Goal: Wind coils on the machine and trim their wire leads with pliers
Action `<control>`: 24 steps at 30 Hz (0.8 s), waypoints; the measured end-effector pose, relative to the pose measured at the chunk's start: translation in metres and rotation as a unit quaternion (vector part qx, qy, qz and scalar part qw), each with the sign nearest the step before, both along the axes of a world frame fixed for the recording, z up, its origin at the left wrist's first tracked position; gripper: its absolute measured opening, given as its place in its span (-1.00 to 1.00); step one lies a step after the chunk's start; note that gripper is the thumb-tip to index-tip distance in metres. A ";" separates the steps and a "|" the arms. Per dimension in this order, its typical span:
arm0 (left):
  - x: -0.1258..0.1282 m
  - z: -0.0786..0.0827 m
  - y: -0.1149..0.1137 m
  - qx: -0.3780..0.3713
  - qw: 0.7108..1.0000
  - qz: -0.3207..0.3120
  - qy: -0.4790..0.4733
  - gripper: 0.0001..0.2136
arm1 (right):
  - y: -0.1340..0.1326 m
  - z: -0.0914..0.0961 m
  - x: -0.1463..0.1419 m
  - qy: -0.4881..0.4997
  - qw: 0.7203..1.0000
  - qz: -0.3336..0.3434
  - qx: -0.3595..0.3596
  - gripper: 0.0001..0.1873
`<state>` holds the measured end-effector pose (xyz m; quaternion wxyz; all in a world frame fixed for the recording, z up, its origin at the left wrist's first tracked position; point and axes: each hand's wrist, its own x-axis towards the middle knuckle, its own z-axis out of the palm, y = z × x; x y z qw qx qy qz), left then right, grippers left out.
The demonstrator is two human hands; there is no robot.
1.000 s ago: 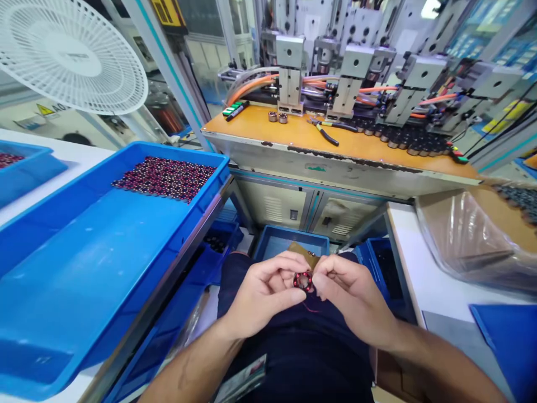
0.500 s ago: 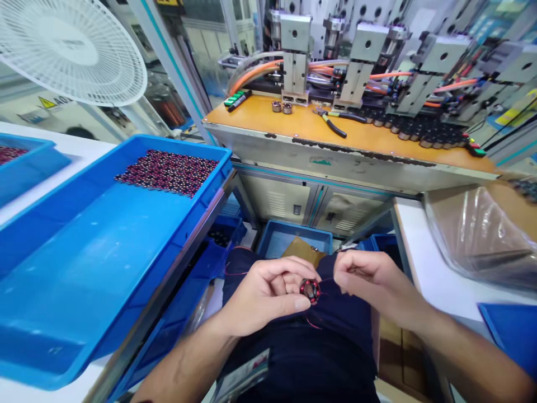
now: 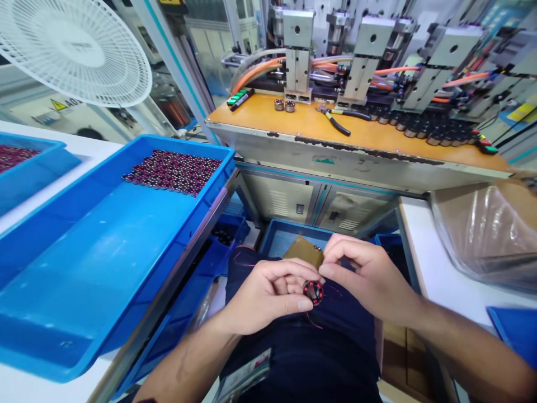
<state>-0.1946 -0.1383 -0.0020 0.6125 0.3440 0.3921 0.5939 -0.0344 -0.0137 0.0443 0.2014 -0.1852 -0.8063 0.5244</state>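
My left hand (image 3: 268, 294) pinches a small round wound coil (image 3: 313, 291), red and black, over my lap. My right hand (image 3: 367, 277) is closed in a pinch right beside the coil, its fingertips at the coil's top edge, with thin red wire strands (image 3: 331, 291) trailing around it. A brown cardboard piece (image 3: 305, 250) lies just behind the hands. To the left, a large blue tray (image 3: 104, 252) holds several rows of the same coils (image 3: 174, 170) at its far end.
An orange-topped machine bench (image 3: 356, 134) stands ahead with pliers (image 3: 335, 120), two small metal parts (image 3: 284, 104) and a row of dark parts. A white fan (image 3: 75, 50) stands top left. Blue bins (image 3: 285, 238) sit below. A plastic-wrapped box (image 3: 486, 235) lies on the right table.
My right hand pulled away to the right from the coil, then came back to its top edge. My left hand kept hold of the coil.
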 end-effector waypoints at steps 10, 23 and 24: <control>0.002 -0.001 0.008 0.065 0.998 0.018 0.006 -0.77 | -0.006 0.020 0.010 -0.140 0.983 0.018 -0.115 -0.87; 0.001 -0.011 0.008 0.066 0.997 0.002 -0.037 -0.70 | -0.008 0.013 0.013 -0.095 0.987 0.042 -0.121 -0.82; 0.000 -0.012 0.009 0.067 0.997 0.006 -0.032 -0.69 | -0.009 0.012 0.014 -0.093 0.987 0.040 -0.125 -0.82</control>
